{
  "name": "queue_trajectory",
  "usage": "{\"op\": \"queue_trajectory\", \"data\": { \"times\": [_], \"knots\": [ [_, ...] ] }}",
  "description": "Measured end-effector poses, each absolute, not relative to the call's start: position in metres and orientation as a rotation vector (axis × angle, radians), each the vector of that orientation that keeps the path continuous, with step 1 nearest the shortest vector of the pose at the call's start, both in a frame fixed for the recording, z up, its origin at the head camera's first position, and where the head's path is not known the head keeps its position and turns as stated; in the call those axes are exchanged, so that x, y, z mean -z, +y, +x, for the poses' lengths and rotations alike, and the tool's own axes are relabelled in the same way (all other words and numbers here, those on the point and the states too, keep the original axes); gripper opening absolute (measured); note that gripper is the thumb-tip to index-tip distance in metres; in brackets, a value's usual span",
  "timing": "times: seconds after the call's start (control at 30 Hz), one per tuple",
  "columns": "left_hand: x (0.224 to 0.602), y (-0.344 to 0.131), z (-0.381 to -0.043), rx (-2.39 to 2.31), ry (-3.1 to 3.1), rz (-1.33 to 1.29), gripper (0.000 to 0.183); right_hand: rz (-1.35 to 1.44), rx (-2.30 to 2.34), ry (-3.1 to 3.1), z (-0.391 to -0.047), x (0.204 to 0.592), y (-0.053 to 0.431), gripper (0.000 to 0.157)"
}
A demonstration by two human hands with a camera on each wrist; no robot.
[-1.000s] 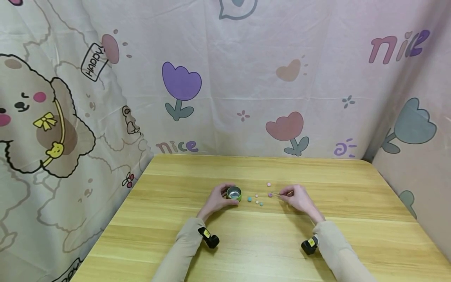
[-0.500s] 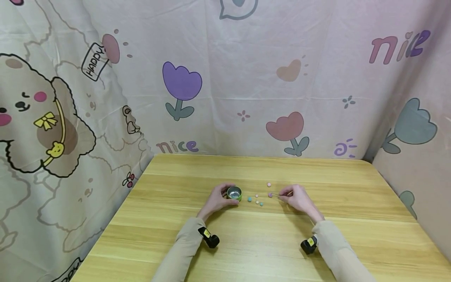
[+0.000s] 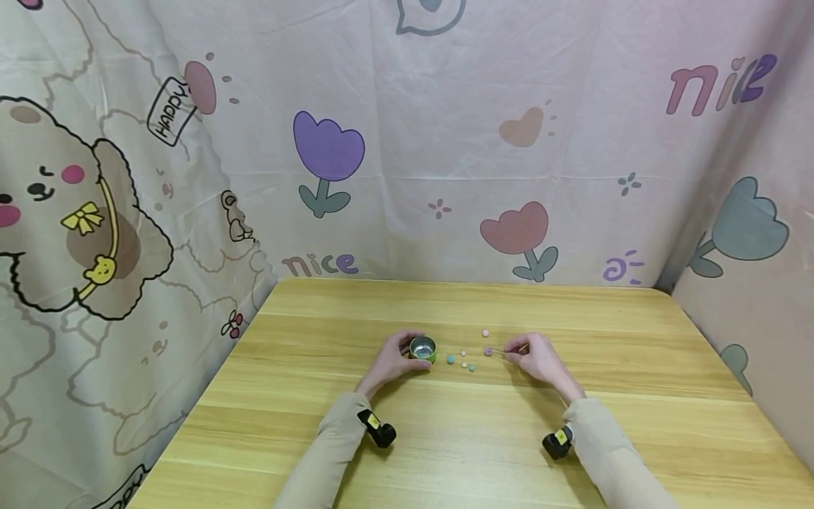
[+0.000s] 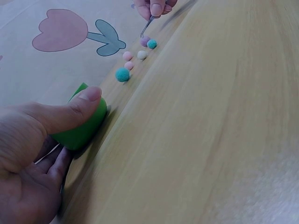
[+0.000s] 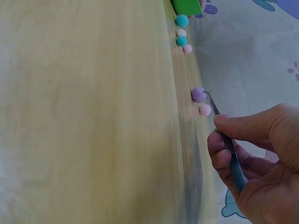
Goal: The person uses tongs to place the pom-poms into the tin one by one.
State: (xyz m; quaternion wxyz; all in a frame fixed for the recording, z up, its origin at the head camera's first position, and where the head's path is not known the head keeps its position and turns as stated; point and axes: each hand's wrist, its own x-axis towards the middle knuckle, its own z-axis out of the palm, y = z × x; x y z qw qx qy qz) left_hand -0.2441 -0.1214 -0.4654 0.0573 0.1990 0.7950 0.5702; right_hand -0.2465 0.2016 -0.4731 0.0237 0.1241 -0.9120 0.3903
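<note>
My left hand (image 3: 396,359) grips a small green tin (image 4: 84,126), thumb on one side and fingers round the other. The tin stands upright on the table with its silvery inside facing up in the head view. Between the thumb and fingers of my right hand (image 3: 537,357) is a pair of bent-tip tweezers (image 5: 229,144). Their tip is right at a purple pom-pom (image 5: 198,94). A pink pom-pom (image 5: 204,109) lies close by. Toward the tin sit a large teal pom-pom (image 3: 450,360), a small teal one (image 3: 472,368) and pale small ones (image 3: 463,353).
The wooden table (image 3: 445,438) has its far edge against a patterned cloth backdrop (image 3: 420,177). More of this cloth hangs at left and right. Each wrist wears a black camera, such as the one on the right sleeve (image 3: 558,443).
</note>
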Motion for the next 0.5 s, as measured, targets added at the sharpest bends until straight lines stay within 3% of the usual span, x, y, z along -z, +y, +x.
{"op": "queue_trajectory", "data": {
  "times": [0.5],
  "knots": [
    [0.4665,-0.1198,-0.2453,-1.717,2.416,0.567,0.059,0.342,-1.226,-2.823,-0.2465,0.471,0.1985,0.009]
  ]
}}
